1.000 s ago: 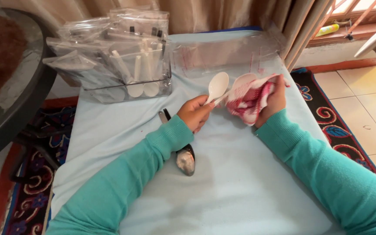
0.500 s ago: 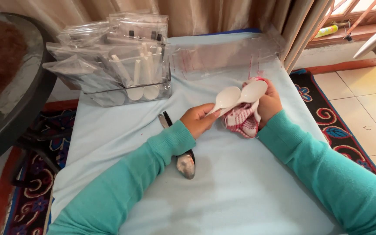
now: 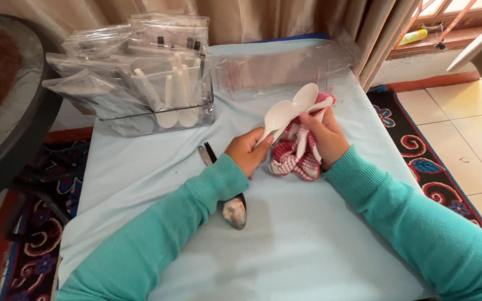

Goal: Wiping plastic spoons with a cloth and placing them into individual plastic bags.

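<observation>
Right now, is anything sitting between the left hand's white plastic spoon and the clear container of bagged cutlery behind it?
Nothing visible: only bare light blue tablecloth lies between the white plastic spoon in the left hand and the clear container.

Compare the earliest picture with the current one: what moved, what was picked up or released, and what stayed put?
The right hand, once holding only the red-and-white cloth, now also grips a second white spoon. The left hand moved its white spoon rightward beside it. The metal spoon, clear bin and table stayed put.
</observation>
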